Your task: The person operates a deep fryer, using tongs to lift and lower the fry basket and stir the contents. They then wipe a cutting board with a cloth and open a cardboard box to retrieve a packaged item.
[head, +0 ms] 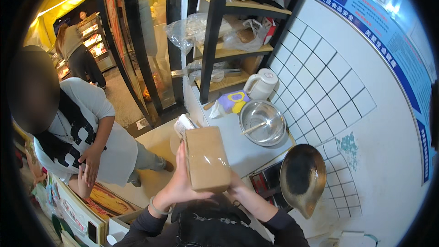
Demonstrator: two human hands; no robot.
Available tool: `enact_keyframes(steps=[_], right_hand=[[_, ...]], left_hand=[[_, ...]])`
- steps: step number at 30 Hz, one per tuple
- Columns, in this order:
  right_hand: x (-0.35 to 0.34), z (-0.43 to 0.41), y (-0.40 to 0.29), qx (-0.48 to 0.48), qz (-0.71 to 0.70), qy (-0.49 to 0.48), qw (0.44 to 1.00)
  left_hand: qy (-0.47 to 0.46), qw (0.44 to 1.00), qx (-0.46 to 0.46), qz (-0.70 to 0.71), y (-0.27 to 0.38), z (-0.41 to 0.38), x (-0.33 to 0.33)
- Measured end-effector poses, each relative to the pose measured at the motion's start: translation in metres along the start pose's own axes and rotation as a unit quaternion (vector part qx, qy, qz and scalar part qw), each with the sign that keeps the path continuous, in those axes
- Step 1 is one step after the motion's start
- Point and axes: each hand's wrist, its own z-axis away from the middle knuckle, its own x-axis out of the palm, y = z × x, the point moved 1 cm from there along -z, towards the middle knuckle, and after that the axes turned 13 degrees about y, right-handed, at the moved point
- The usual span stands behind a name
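Observation:
Between my two hands is a brown cardboard box (pixel 207 157), with shiny clear tape across its top and front. My left hand (pixel 181 181) presses flat along its left side, thumb near the lower edge. The fingers of my right hand (pixel 235 183) are mostly hidden behind the box's lower right corner. The box is held in front of my body, near the white counter (pixel 235 154). Beyond its upper left lies a white item (pixel 184 123), partly covered by the box.
A steel bowl (pixel 257 138) holding a light stick, a wipes pack (pixel 233 100) and a white jug (pixel 263 84) stand on the counter. A dark pan (pixel 301 175) sits at right over a stove (pixel 265 181). A person (pixel 89 123) stands at left. Shelves (pixel 240 53) rise behind.

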Motion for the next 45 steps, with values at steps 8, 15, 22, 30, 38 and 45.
enact_keyframes(steps=[8, 15, 22, 30, 38, 45], right_hand=[[0.012, 0.04, 0.01, -0.389, 0.153, 0.04, 0.908], [0.032, 0.015, 0.002, -0.24, 0.126, -0.074, 0.96], [0.069, -0.079, 0.007, -0.243, 0.394, -0.088, 0.882], [0.041, -0.351, -0.064, -0.297, 0.468, 0.239, 0.797], [0.057, -0.485, -0.09, -0.048, 0.466, 0.272, 0.841], [0.042, -0.514, -0.058, -0.02, 0.243, 0.209, 0.947]], left_hand=[[0.091, 0.822, -0.265, 0.495, -0.069, 0.038, -0.064], [0.09, 0.801, -0.341, 0.485, -0.12, 0.034, -0.038], [0.21, 0.815, -0.385, 0.379, -0.175, 0.052, -0.064], [0.357, 0.767, -0.425, 0.322, -0.191, 0.089, -0.1], [0.477, 0.734, -0.418, 0.24, -0.154, 0.076, -0.101], [0.558, 0.699, -0.383, 0.231, -0.156, 0.088, -0.1]])
